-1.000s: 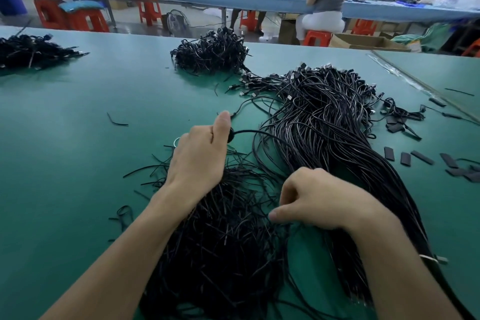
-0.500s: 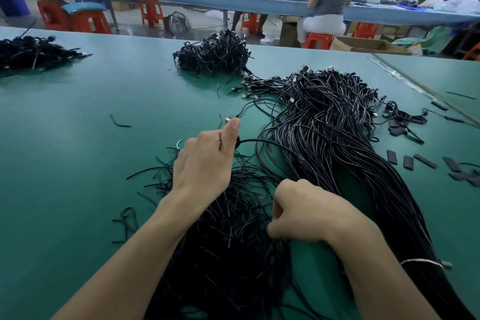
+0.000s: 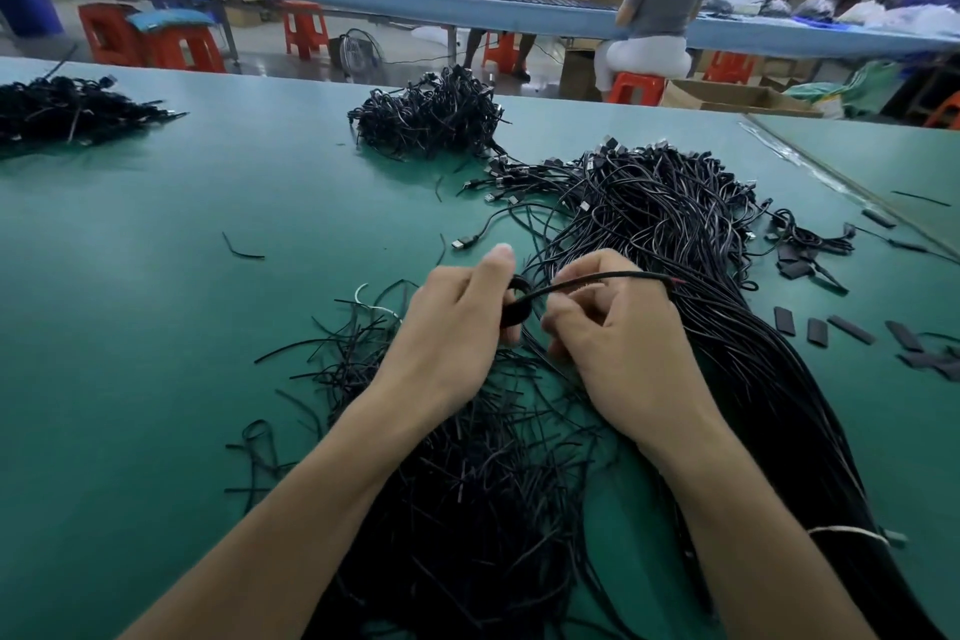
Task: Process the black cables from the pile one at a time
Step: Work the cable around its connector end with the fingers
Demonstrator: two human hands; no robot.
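Cable (image 3: 597,280) under work sits at frame centre, beside the pile (image 3: 675,234), its coiled part clamped by the left hand (image 3: 452,333) under the thumb while the right hand (image 3: 623,353) pinches the free run just beside it, apparently to stop the coil springing loose.

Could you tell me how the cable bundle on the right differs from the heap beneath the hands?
The cable bundle has long strands, the heap short ones. The cable bundle lies parallel with USB plugs at its far end; the heap lies crisscross. Both are black.
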